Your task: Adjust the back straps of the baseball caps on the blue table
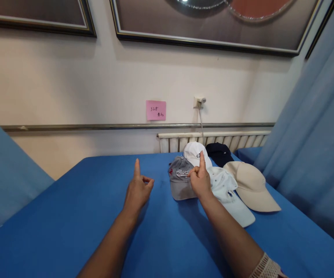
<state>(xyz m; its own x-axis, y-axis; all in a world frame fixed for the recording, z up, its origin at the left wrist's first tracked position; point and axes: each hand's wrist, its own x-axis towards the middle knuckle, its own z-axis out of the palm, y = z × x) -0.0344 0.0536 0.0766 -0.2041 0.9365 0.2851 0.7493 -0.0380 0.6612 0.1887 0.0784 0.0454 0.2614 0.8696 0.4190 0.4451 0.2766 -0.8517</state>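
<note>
My left hand (137, 190) hovers over the blue table left of the caps, index finger stretched up, the other fingers curled in, holding nothing. My right hand (200, 179) makes the same pointing shape in front of the caps and hides parts of them. Nearest to it are a grey cap (178, 181) with white lettering and a pale blue cap (220, 181) with a dark emblem, its brim towards the lower right. Behind sits a white cap (194, 148) with dark lettering. A navy cap (219, 153) and a beige cap (249, 185) lie to the right.
The blue-covered table (68, 216) reaches to the wall. Behind it are a radiator (242, 141), a horizontal pipe (97, 126), a socket with a plug (199, 102) and a pink note (156, 110). Blue curtains (311, 154) hang at both sides; framed pictures (207, 42) hang above.
</note>
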